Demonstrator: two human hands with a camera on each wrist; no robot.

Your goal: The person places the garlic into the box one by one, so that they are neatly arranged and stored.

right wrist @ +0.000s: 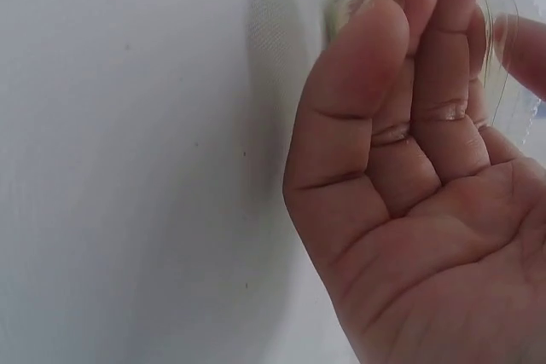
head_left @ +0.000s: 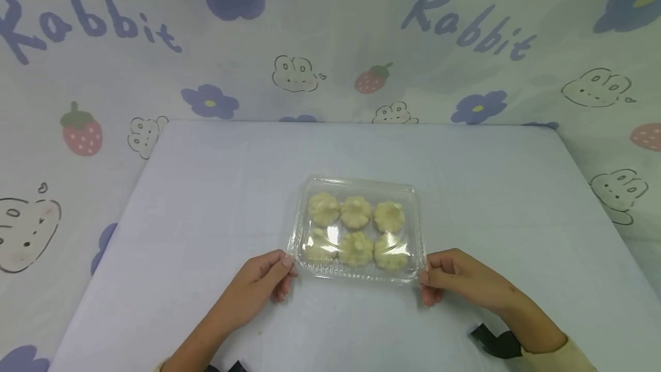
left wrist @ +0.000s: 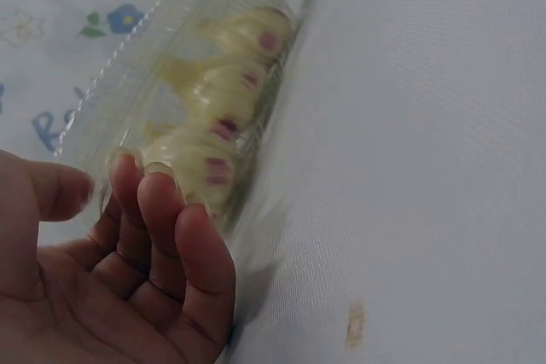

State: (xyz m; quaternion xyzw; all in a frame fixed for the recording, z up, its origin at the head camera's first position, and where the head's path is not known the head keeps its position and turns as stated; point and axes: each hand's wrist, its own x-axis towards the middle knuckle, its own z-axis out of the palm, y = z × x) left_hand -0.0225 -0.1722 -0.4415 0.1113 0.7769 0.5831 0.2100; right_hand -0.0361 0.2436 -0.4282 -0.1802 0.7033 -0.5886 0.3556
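Note:
A clear plastic clamshell box [head_left: 356, 185] is in the middle of the table in the head view, its lid down. Inside are several pale yellow, pumpkin-shaped buns [head_left: 355, 212] in two rows; purple marks show on the sides of the buns [left wrist: 192, 155] in the left wrist view. My left hand [head_left: 260, 280] grips the box's near left corner, thumb above and fingers curled below. At the near right corner my right hand [head_left: 459, 277] pinches the rim the same way. Glare on the lid hides part of the front row.
A white cloth [head_left: 206, 188] covers the table, with a small brownish mark [left wrist: 355, 324] near the left hand. Behind it hangs a printed curtain [head_left: 335, 27] with rabbits, flowers and strawberries. A black strap [head_left: 496, 342] is by the right wrist.

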